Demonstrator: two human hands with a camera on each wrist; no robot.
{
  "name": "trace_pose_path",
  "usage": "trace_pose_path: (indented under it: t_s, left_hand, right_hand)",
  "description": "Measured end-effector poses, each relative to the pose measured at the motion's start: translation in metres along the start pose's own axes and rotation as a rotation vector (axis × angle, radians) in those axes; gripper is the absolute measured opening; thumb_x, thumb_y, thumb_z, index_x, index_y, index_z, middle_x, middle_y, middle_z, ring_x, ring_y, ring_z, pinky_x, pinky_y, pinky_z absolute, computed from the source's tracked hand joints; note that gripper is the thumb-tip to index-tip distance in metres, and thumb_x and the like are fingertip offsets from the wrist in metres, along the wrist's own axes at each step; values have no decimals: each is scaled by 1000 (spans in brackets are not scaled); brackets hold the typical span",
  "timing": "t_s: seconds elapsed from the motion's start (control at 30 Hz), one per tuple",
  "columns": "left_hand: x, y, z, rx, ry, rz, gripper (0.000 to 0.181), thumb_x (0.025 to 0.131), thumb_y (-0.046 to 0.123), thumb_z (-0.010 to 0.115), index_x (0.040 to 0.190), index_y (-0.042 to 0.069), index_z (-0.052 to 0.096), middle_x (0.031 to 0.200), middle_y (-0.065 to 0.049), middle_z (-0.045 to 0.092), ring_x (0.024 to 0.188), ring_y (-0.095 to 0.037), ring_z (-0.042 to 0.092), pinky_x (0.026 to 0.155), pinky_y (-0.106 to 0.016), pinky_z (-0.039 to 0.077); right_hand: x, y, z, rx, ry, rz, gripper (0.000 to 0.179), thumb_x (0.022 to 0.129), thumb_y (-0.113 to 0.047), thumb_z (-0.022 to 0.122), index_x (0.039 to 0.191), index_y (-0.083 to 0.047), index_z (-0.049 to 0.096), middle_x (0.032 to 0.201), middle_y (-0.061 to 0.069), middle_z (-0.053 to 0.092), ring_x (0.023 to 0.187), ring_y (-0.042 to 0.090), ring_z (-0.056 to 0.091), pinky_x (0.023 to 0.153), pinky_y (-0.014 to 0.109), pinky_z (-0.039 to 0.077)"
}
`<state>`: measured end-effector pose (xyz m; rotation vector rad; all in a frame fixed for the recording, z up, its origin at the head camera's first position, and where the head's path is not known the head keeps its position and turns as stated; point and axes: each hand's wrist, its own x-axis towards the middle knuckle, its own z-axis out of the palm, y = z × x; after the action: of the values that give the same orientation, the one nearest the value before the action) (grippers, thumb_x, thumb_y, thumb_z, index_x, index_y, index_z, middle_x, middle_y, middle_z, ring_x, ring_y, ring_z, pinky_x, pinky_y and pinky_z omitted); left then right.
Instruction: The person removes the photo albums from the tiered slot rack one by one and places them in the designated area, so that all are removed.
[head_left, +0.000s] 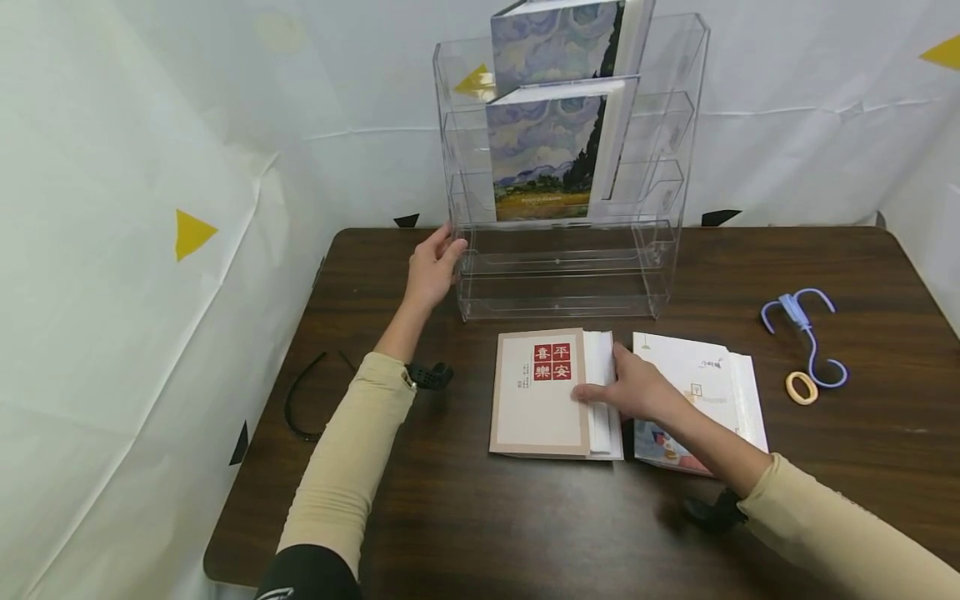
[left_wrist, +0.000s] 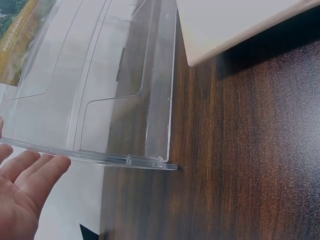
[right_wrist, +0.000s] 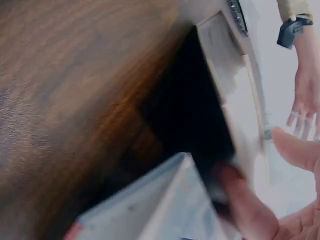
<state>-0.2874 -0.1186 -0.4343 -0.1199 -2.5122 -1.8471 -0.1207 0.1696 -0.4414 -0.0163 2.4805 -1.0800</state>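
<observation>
Nearest, two pale sleeves, the left (head_left: 348, 450) and the right (head_left: 847, 521), reached in over the dark wooden table (head_left: 525, 533). Midway between the table's left and right edges lay a beige book (head_left: 543, 400) with a red block of characters on its cover; the right hand (head_left: 637, 385) grasped it by its right side, thumb on top, the other fingers mostly hidden from above. Just right of it, partly under the forearm, was a white book (head_left: 675, 358) with a coloured picture low on its cover. Toward the table's left edge sat a black curved band (head_left: 289, 408), partly covered by the left sleeve. Toward the right edge lay a tan ring (head_left: 802, 401), with a blue hook (head_left: 796, 312) just beside and beyond it. Farther off, near the far edge, the left hand (head_left: 431, 271) clenched nothing, its fingers resting extended against the left side of a clear rack (head_left: 557, 262). In the rack's upper tiers stood two painted albums, the lower (head_left: 547, 158) in front of the higher (head_left: 555, 42). Behind hung a white sheet (head_left: 360, 83).
</observation>
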Motion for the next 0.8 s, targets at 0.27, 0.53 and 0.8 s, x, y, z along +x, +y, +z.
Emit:
trace_pose_path:
  t_s: [0.27,0.53,0.8]
  left_hand:
    - [0,1,-1,-5,-3,7,55,99,33,58,149,16,44,133,-12,60,117,-27,61,85,-48,54]
    - [0,2,-1,-16,-1,3,54,99,32,58,149,17,45,134,-12,60,117,-25,60,86,-48,54]
    - [-2,-1,-2,-39,-42,-26,56,101,33,56,152,18,39,142,-13,53,126,-24,54,93,-48,51]
  right_hand:
    - [-8,-6,-1,-250,-14,-35,99,88,-42,73,145,20,20,130,38,51,77,26,63,61,36,51]
    - [-9,-10,-16,-253,119,-162,74,91,-35,71,139,14,43,124,32,59,100,40,66,74,49,56]
    - [14,-3,-77,-40,708,-293,43,94,-20,67,130,1,57,118,21,64,104,37,64,81,50,49]
